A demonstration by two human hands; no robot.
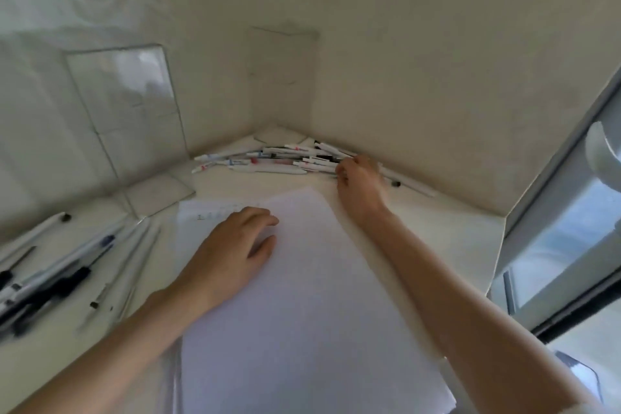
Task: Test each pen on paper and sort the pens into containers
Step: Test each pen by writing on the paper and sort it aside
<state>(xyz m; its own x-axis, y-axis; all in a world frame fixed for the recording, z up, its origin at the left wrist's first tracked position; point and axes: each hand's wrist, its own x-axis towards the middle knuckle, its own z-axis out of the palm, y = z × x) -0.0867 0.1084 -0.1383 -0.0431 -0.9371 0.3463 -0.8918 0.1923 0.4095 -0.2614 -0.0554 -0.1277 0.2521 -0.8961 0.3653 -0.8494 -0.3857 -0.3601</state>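
Note:
A stack of white paper point(302, 296) lies in the middle of the white desk point(437, 239), with faint scribbles near its top left edge. My left hand point(232, 245) rests flat on the paper's upper left part, fingers relaxed. A pile of white pens point(268, 160) lies in the far corner against the wall. My right hand point(359, 178) reaches into the right end of that pile, its fingertips curled among the pens; whether they hold one is hidden. More pens point(50, 276), white and dark, lie in a group at the left.
A clear plastic container point(124, 104) stands at the back left beside the wall. Another clear container point(282, 77), faint, stands in the corner behind the pile. A window frame point(554, 228) runs along the desk's right edge.

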